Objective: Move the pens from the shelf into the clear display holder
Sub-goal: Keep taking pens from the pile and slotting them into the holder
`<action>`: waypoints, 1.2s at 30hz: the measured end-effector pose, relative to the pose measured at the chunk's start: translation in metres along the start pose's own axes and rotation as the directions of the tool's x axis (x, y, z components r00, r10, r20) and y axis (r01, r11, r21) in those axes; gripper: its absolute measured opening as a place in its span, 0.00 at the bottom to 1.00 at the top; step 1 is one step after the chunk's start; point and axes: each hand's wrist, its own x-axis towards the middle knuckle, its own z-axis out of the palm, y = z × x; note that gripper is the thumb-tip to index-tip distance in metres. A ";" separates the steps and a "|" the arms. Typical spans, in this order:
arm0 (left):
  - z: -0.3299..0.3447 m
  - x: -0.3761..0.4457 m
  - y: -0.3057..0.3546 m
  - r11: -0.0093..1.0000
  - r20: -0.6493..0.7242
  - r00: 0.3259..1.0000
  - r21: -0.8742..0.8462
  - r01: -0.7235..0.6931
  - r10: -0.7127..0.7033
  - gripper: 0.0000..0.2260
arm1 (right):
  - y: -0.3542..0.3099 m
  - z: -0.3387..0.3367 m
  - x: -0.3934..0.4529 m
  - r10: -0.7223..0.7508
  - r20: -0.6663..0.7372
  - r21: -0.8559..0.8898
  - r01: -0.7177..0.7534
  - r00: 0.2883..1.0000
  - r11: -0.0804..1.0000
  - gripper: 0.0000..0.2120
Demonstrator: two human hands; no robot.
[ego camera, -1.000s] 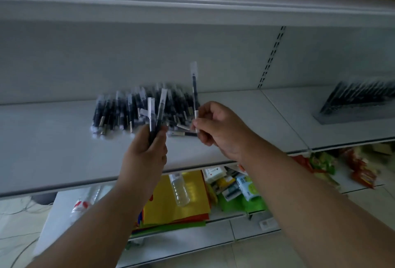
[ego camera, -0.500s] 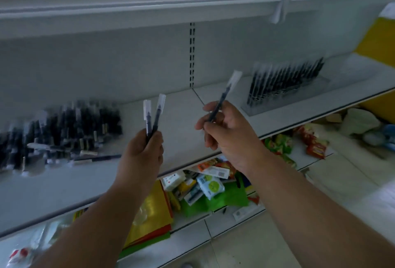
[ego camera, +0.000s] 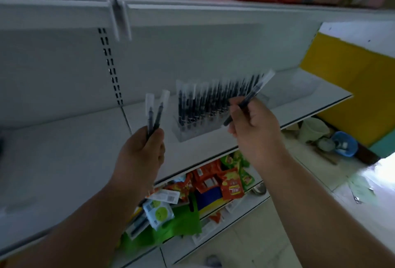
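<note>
Head view. Your right hand (ego camera: 253, 126) pinches a single wrapped pen (ego camera: 248, 101) between thumb and curled fingers. The pen slants up and to the right, so that its clear sleeve end crosses in front of the pens already standing in the clear display holder (ego camera: 188, 133). This hold near the lower end probably leaves the barrel free to be turned upright and steered into an open slot. The wrist is raised and the forearm reaches in from the lower right.

Your left hand (ego camera: 141, 154) grips two wrapped pens (ego camera: 154, 113) near their lower ends. They stand nearly upright, fanned a little apart, just left of the holder. You appear to keep them as a reserve close to the target. This forearm rises from the lower left, with the back of the hand toward you.

The holder sits on the white shelf (ego camera: 213, 146), toward its back. Snack packets (ego camera: 222, 180) lie on the shelf below.
</note>
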 end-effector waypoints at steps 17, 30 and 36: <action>0.120 0.001 -0.017 0.987 -0.349 0.935 -0.160 0.004 -0.060 0.15 | 0.078 -0.065 0.141 -0.262 0.122 -0.178 0.280 0.957 0.943 0.10; 0.155 0.013 -0.019 0.987 -0.354 0.932 -0.159 0.022 -0.078 0.16 | 0.112 -0.059 0.158 -0.140 0.365 -0.366 0.280 0.921 0.887 0.11; 0.163 0.016 -0.020 0.990 -0.326 0.943 -0.135 0.027 -0.070 0.16 | 0.114 -0.056 0.162 -0.115 0.346 -0.451 0.273 0.931 0.850 0.11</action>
